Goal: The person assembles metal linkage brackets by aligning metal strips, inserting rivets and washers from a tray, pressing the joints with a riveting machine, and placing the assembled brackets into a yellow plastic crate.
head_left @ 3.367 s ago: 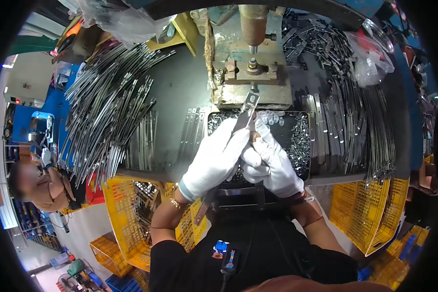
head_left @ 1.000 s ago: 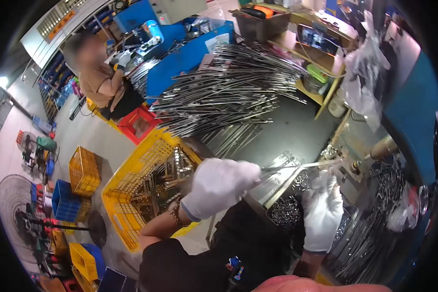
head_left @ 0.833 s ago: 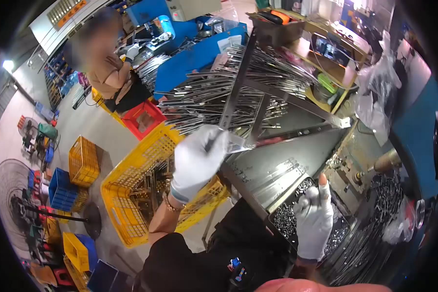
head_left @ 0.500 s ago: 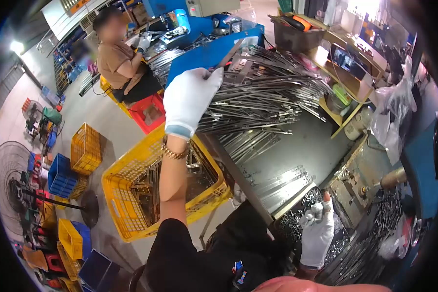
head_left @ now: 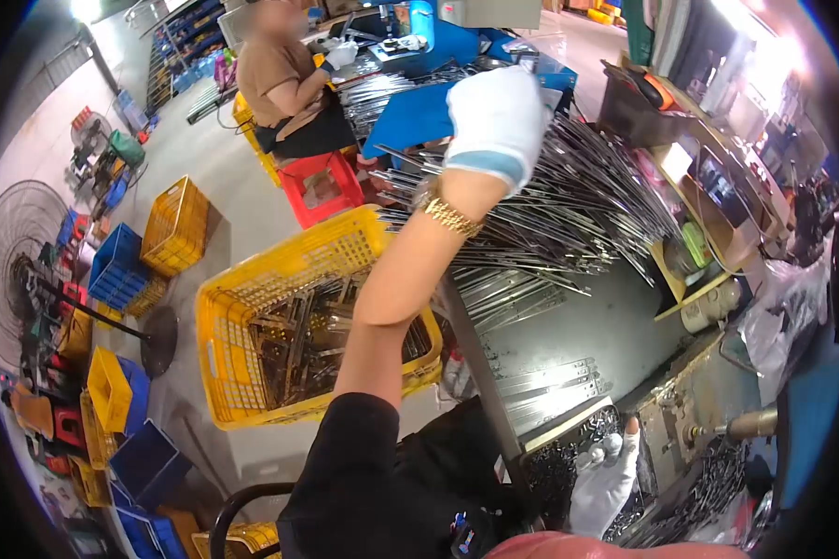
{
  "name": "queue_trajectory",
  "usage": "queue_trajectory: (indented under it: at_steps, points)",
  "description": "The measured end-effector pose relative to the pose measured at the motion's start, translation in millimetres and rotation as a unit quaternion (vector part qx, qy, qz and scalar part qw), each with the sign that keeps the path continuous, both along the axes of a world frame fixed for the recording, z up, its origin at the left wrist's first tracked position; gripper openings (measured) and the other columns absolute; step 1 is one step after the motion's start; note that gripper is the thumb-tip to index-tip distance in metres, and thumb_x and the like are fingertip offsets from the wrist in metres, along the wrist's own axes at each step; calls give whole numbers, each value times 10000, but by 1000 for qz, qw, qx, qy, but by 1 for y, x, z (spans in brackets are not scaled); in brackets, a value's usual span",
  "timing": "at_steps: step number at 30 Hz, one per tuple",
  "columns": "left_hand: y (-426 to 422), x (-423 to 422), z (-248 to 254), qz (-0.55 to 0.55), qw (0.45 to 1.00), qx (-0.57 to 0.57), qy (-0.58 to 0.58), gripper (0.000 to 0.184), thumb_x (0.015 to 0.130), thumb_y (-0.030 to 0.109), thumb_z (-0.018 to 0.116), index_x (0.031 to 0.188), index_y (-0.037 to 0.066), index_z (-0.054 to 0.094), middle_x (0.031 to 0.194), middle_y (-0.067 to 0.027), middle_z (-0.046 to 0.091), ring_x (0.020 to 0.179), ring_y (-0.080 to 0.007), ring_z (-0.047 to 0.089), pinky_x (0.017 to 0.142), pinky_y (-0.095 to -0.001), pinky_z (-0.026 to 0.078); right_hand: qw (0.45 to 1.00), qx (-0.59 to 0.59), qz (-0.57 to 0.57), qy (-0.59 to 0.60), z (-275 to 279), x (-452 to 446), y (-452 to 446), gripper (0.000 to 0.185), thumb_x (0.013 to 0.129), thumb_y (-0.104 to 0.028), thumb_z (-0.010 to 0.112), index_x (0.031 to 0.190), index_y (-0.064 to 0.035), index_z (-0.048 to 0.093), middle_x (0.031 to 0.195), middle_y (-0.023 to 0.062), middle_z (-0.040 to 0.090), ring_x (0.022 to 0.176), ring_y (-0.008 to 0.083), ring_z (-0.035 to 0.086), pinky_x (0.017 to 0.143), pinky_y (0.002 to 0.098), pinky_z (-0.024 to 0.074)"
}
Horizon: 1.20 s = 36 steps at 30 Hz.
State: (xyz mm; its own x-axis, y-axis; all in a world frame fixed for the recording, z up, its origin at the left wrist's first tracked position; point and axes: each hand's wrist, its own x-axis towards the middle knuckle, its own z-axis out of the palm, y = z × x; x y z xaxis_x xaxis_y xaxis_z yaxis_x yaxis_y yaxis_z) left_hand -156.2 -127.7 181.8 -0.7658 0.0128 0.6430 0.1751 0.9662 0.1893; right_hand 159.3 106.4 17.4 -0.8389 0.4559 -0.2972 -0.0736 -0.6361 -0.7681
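A white-gloved left hand [head_left: 499, 121] has moved farther out across the bench since half a second ago, now above the far side of a heap of long metal strips [head_left: 578, 210]; its back faces the camera, so whether it grips anything cannot be told. The right hand [head_left: 606, 480] lies palm up at a tray [head_left: 569, 425] of small metal parts [head_left: 555, 470], fingers loosely curled, any contents uncertain. More flat strips [head_left: 555, 387] lie beside the tray, and a yellow crate [head_left: 224, 373] below the outstretched arm holds metal pieces [head_left: 317, 331]. Each slim strip looks light and stiff, hard to break but smooth enough to slip in a glove; crossed lengths may snag or drag their neighbours, making a firm hold near mid-length, clear of the thin edges, the steadiest choice
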Motion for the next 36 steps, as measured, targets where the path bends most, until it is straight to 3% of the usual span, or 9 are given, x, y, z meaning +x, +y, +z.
queue_trajectory:
  at_steps: [14,21,24,27,30,33,34,35,36]
  points:
    - [6,-34,-30,-20,987,-158,-16,426,946,475,559,815,124,762,729,-100,706,719,-268,690,692,-396,459,998,57,24,-20,0,-7,-19,454,1033,-302,564,1445,-126,494,930,-53,544,746,69,504,696,230,447]
    - [14,55,-34,-115,944,-114,288,298,877,375,630,899,79,655,786,-61,586,740,-245,552,721,-415,437,997,75,20,-11,7,-4,-34,476,1031,-303,569,1460,-116,484,941,-27,543,779,83,516,722,238,457]
    - [-1,128,-68,-395,909,-49,122,288,848,337,629,921,61,669,723,-63,574,680,-217,557,668,-378,458,998,64,23,-10,11,-1,-35,443,1025,-306,581,1431,-142,511,947,-53,582,785,56,562,657,206,479]
    - [-70,154,-88,-501,779,4,-376,258,935,303,579,918,61,666,636,-74,583,691,-215,644,602,-369,505,994,68,-28,-79,12,1,-33,408,1024,-313,580,1404,-169,534,887,-70,606,716,40,570,589,189,479]
    - [-155,159,-86,-192,668,284,-661,446,1015,423,484,934,46,708,700,-85,678,616,-182,633,526,-306,500,988,-93,-85,-84,12,-4,-13,380,1037,-354,548,1364,-163,569,746,-42,599,566,52,544,499,192,442]
    - [-296,165,-168,47,743,338,-577,522,1018,465,444,1012,20,717,656,-49,674,459,-174,565,508,-272,507,998,-13,34,-51,8,4,4,415,1035,-352,543,1382,-125,531,796,-18,584,604,75,527,545,222,437]
    - [-362,174,-226,59,836,238,-491,515,1001,470,459,1016,9,689,697,-93,716,585,-226,697,569,-328,566,997,3,46,-60,3,4,5,415,1037,-357,537,1376,-119,536,778,-16,583,588,75,522,532,221,430]
    - [-389,178,-243,261,781,215,-525,415,989,407,510,1025,18,648,796,-133,747,719,-262,749,589,-376,575,996,16,61,-67,-2,2,5,415,1038,-362,532,1371,-113,541,759,-14,582,571,75,517,518,221,423]
    - [-399,184,-265,148,811,-116,-554,301,976,321,535,1010,33,616,772,-142,730,703,-288,739,638,-412,585,994,28,74,-71,-7,3,6,417,1040,-366,527,1365,-107,546,740,-11,581,554,74,511,505,220,416]
